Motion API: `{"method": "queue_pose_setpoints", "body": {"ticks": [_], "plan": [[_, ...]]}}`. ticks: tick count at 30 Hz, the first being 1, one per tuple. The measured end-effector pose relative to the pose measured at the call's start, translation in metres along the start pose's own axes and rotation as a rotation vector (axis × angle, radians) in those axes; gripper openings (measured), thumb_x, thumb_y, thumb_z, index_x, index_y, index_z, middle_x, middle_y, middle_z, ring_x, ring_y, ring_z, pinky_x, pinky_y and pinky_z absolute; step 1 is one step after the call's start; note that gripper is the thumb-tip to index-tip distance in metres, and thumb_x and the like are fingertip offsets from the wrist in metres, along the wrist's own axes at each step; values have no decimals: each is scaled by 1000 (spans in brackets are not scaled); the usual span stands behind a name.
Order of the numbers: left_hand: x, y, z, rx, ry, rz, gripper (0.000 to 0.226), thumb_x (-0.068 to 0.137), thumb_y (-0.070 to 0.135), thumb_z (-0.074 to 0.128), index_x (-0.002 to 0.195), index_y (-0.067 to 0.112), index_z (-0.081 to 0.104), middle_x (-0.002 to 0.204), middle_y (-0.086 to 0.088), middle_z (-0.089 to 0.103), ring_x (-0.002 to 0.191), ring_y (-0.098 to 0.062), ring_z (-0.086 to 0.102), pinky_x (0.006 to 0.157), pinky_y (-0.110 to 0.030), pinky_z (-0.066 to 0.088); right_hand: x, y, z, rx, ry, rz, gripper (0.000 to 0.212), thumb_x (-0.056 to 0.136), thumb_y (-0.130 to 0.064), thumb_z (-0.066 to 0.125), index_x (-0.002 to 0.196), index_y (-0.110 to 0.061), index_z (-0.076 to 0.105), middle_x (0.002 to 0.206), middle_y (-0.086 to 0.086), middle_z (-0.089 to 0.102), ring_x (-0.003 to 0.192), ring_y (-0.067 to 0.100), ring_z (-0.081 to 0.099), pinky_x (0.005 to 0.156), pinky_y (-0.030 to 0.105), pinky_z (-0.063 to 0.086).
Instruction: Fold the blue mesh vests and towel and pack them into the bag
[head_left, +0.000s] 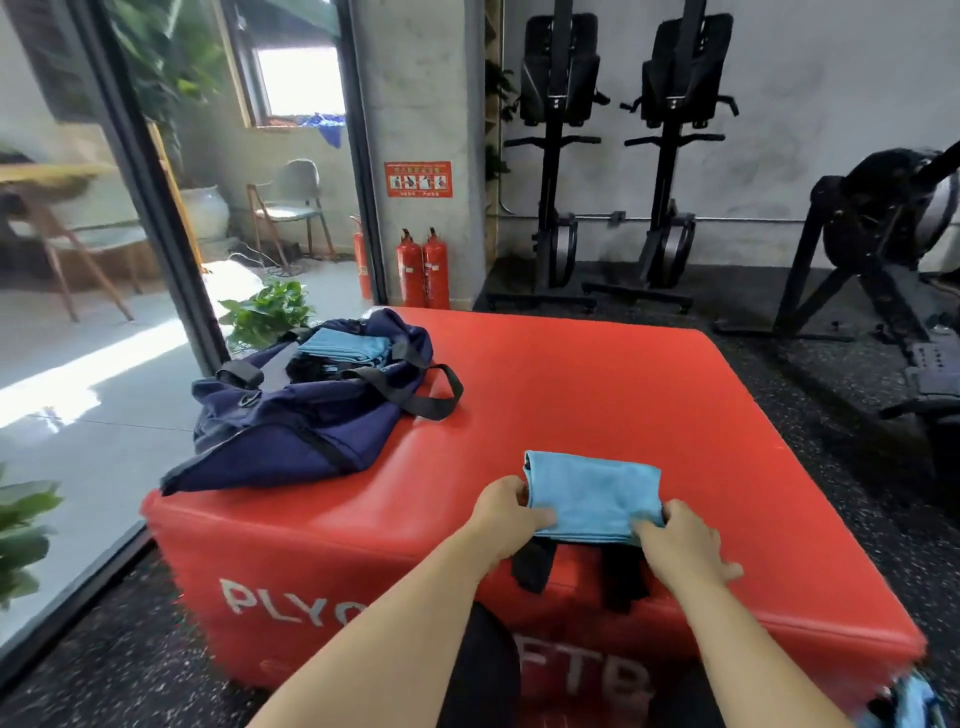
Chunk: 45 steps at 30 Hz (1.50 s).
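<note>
Folded blue cloth (592, 493): light blue, smooth-looking, a flat rectangle in several layers. It lies at the near edge of the red box (597, 384). Can't tell if it is the towel or a vest. Black fabric strips (535, 564) stick out from under it and hang over the box's front edge.

Left hand (511, 506) pinches the cloth's left edge, thumb on top. Right hand (680, 540) pinches the near right corner, with its other fingers spread toward the box edge. The cloth sits between the two hands, touching both.

Writing: white letters "PLYO" on the box's front face; more letters further right read roughly "FTB", cut off by the arms. The box is padded, with a glossy vinyl-like skin and rounded edges.

Bag (291, 415): navy fabric duffel with black webbing handles, open, slumped on the far-left part of the box top, well apart from the hands. Inside it, a folded light blue piece (343, 345) on top of dark items.

Beyond the box: two red fire extinguishers (423, 270) against a concrete pillar, and a red sign (418, 179) with pictograms, text too small to read. Black exercise machines (613, 156) stand along the wall. Green plant (270, 312) behind the bag.
</note>
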<state>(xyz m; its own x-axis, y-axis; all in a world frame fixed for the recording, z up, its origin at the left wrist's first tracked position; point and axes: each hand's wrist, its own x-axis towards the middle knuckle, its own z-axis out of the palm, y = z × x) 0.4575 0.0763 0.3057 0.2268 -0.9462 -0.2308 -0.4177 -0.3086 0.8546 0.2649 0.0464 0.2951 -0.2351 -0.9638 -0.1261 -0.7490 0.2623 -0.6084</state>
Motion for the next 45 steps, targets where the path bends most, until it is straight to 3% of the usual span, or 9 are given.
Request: {"method": "queue_pose_setpoints", "body": {"ticks": [6, 12, 18, 23, 26, 31, 35, 41, 45], "plan": [[5, -3, -103, -43, 108, 61, 36, 62, 32, 75, 89, 10, 67, 88, -6, 70, 76, -15, 59, 74, -37, 52, -13, -88, 18, 83, -38, -167, 23, 85, -35, 62, 73, -20, 48, 89, 1, 58, 104, 29, 52, 86, 42, 27], [25, -3, -237, -22, 178, 86, 16, 79, 25, 76, 85, 14, 66, 65, 6, 55, 52, -10, 44, 45, -19, 31, -21, -199, 59, 322, -164, -265, 17, 77, -29, 74, 75, -17, 62, 76, -3, 63, 88, 30, 61, 91, 50, 37], [80, -16, -353, -130, 245, 63, 18, 82, 13, 75, 98, 5, 71, 80, -8, 65, 62, -18, 57, 59, -28, 48, -8, -318, 117, 431, -225, -325, 37, 48, -47, 67, 67, -16, 64, 70, -1, 68, 83, 31, 66, 93, 57, 45], [148, -34, -413, -188, 393, 57, 13, 85, 5, 70, 97, 9, 71, 92, -15, 72, 77, -27, 70, 77, -35, 60, 24, -403, 158, 267, -194, -370, 16, 79, -32, 66, 76, -17, 61, 76, -4, 66, 83, 22, 60, 82, 39, 29], [195, -43, -430, -231, 489, 77, 17, 83, 6, 72, 100, 7, 70, 96, -19, 72, 87, -33, 71, 83, -45, 59, 55, -440, 181, 218, -154, -369, 16, 83, -29, 64, 73, -19, 55, 75, -5, 60, 80, 20, 55, 77, 38, 23], [259, -77, -425, -163, 598, 63, 18, 83, 9, 72, 101, 7, 69, 94, -10, 69, 85, -25, 66, 87, -34, 54, 98, -459, 236, 119, -132, -315, 27, 82, -27, 62, 63, -19, 44, 74, -5, 54, 83, 23, 52, 82, 40, 27], [291, -113, -413, -104, 603, 34, 19, 82, 12, 72, 101, 6, 72, 92, -8, 72, 87, -26, 68, 90, -41, 54, 114, -453, 270, 40, -133, -316, 32, 86, -31, 59, 60, -21, 42, 81, -5, 54, 88, 22, 47, 83, 39, 26], [305, -123, -403, 80, 638, 67, 24, 84, 21, 71, 106, 11, 70, 95, -5, 71, 91, -22, 66, 90, -35, 51, 123, -446, 284, -16, -26, -361, 37, 89, -31, 55, 58, -20, 38, 66, -8, 43, 87, 22, 46, 88, 41, 28], [307, -124, -396, 105, 672, 77, 25, 84, 26, 73, 102, 17, 58, 97, -5, 67, 96, -27, 64, 88, -39, 50, 120, -443, 284, -67, 43, -408, 22, 91, -38, 54, 74, -26, 52, 84, -6, 60, 108, 21, 53, 91, 41, 28]]}}
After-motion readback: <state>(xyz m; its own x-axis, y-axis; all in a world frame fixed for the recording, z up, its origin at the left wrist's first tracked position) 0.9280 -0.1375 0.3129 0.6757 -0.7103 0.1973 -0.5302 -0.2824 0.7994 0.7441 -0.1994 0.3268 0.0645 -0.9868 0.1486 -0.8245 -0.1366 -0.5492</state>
